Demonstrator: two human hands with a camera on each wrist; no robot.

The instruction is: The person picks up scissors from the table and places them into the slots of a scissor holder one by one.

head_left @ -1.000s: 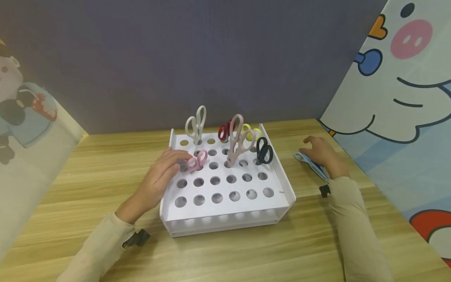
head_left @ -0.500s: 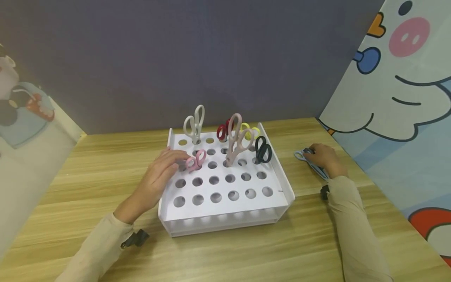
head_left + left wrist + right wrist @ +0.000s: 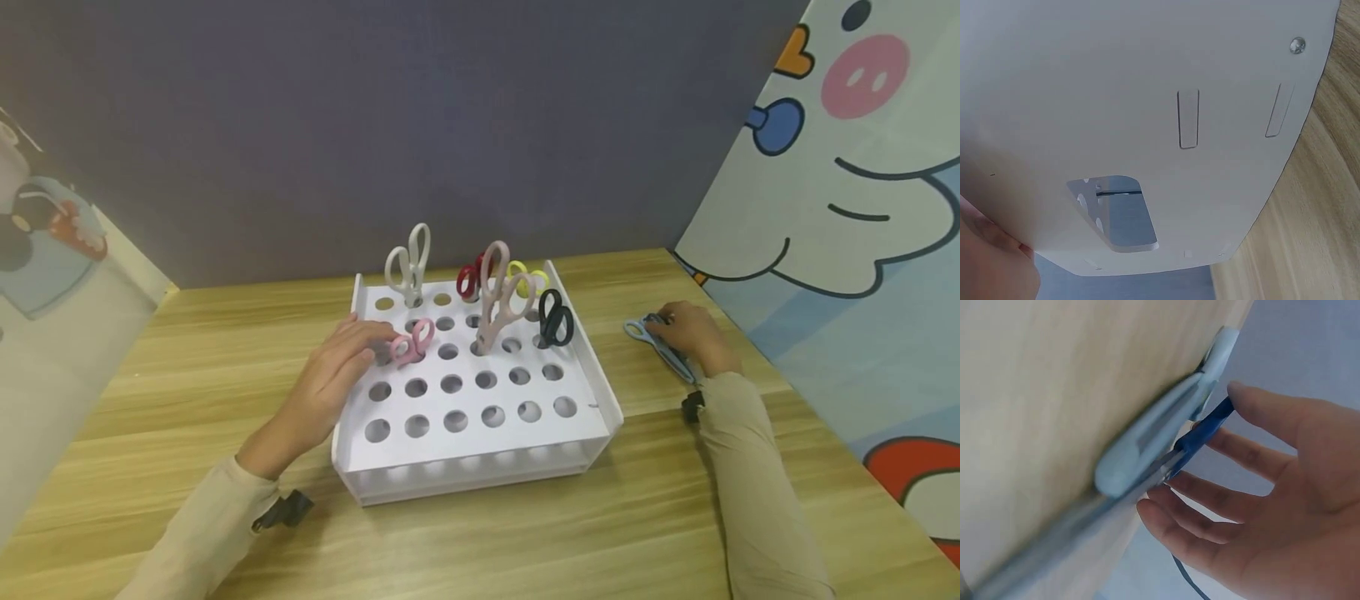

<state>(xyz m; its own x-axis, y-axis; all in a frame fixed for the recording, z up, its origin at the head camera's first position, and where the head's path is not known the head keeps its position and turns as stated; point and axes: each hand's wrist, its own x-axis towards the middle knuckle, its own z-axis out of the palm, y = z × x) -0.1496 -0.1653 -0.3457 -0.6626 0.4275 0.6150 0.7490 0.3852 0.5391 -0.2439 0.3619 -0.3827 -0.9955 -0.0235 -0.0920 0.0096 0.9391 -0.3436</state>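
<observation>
My left hand (image 3: 330, 375) rests on the left edge of a white rack (image 3: 472, 446) with rows of round holes. Its fingertips lie beside small pink scissors (image 3: 408, 356) standing in a hole; whether they touch is unclear. In the left wrist view the rack's side panel (image 3: 1222, 169) fills most of the frame. Right of the rack, my right hand (image 3: 693, 333) pinches dark blue scissors (image 3: 1200, 440) by the handle, between thumb and fingers. Close beside these, a light blue pair of scissors (image 3: 1175, 415) lies on the wooden table.
White scissors (image 3: 412, 292), red scissors (image 3: 468, 287), large pale pink scissors (image 3: 487, 325), yellow scissors (image 3: 521, 289) and black scissors (image 3: 550, 332) stand handles up in the rack. A grey partition (image 3: 420, 125) rises behind the table (image 3: 225, 358).
My right hand has come down, and its thumb and fingers have closed on the dark blue scissors' handle. The left hand has stayed at the rack's edge. The head view has shifted slightly.
</observation>
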